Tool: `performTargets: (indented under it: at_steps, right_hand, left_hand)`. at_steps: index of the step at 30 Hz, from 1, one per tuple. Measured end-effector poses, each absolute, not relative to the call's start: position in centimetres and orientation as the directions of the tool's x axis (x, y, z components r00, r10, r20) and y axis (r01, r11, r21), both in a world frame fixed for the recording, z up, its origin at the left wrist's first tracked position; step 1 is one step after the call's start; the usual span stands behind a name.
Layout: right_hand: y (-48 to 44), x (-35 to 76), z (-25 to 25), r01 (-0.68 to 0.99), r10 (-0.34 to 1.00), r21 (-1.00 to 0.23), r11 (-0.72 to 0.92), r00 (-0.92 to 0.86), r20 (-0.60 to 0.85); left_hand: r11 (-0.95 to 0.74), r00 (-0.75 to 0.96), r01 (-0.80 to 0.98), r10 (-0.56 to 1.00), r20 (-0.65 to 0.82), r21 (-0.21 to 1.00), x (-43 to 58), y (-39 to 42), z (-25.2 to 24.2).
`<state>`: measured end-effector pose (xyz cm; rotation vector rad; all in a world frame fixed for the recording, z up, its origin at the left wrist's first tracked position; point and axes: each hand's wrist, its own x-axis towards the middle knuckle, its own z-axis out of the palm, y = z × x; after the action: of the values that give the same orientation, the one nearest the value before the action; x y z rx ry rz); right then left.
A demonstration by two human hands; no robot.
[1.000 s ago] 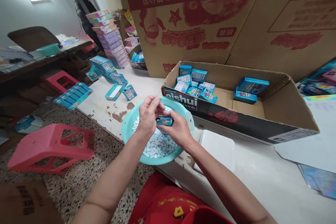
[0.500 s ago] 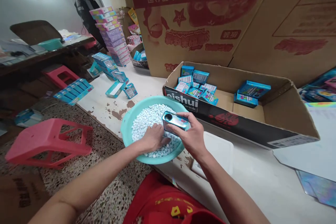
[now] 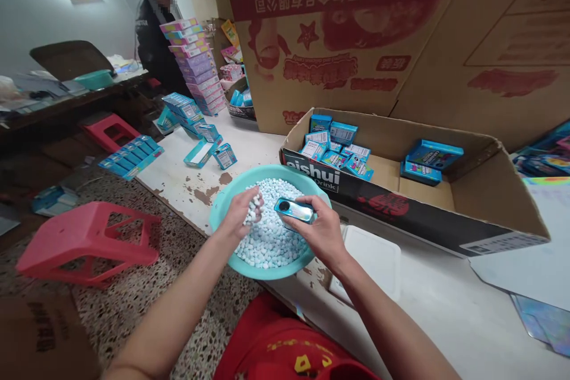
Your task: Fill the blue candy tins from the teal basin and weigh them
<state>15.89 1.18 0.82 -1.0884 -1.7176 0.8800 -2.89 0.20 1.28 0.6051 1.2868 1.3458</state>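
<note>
Left hand (image 3: 238, 214), lifted since half a second ago out of the white pellets (image 3: 269, 240) in teal basin (image 3: 221, 206) at centre frame, closed on a pinch of them; right hand (image 3: 323, 234) gripping small blue tin (image 3: 294, 210), hole up, just beside

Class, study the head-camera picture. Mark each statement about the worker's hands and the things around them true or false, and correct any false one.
1. The right hand holds a small blue tin over the teal basin. True.
2. The left hand is empty. False: it grips pale candies.
3. Blue packets lie in the open cardboard box. True.
4. The pink stool sits inside that box. False: it is on the floor.
</note>
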Motion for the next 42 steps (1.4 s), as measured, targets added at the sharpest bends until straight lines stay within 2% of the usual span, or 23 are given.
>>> performTargets:
  at_steps: [2,4,8,17,21,31,36,39,42]
  right_hand:
    - [1.1,15.0,0.8,0.339,0.917,-0.861,0.379,-0.264,0.299]
    - [1.1,14.0,0.8,0.395,0.906,-0.830,0.393,-0.318,0.278]
    - [0.8,12.6,1.2,0.476,0.896,-0.779,0.409,-0.372,0.243]
    - [0.6,12.4,1.8,0.481,0.880,-0.757,0.444,-0.392,0.267]
    - [0.8,12.4,1.8,0.474,0.879,-0.760,0.444,-0.396,0.266]
    - [1.2,12.7,1.4,0.457,0.894,-0.791,0.407,-0.377,0.242]
    - [1.1,13.2,1.4,0.331,0.905,-0.872,0.361,-0.349,0.242]
    - [1.3,13.3,0.9,0.278,0.919,-0.899,0.337,-0.302,0.252]
    - [1.4,13.4,0.7,0.215,0.923,-0.927,0.307,-0.304,0.236]
  left_hand:
    - [0.104,-0.250,-0.565,0.924,-0.289,0.818,-2.4,0.6,3.2]
    - [-0.006,-0.316,-0.634,0.914,-0.253,0.773,-1.7,1.0,4.4]
    - [-0.100,-0.463,-0.564,0.861,-0.213,0.819,-0.4,1.6,4.9]
    - [-0.239,-0.558,-0.373,0.830,-0.011,0.896,0.3,1.3,4.7]
    - [-0.257,-0.585,-0.356,0.811,0.000,0.898,0.2,1.6,4.0]
    - [-0.160,-0.507,-0.331,0.861,-0.032,0.930,1.2,1.8,3.4]
    - [-0.170,-0.435,-0.389,0.900,-0.018,0.905,1.0,1.5,4.7]
    - [-0.211,-0.456,-0.442,0.890,-0.016,0.872,0.3,1.7,5.2]
    - [-0.182,-0.477,-0.439,0.877,-0.057,0.880,-0.7,2.1,4.6]
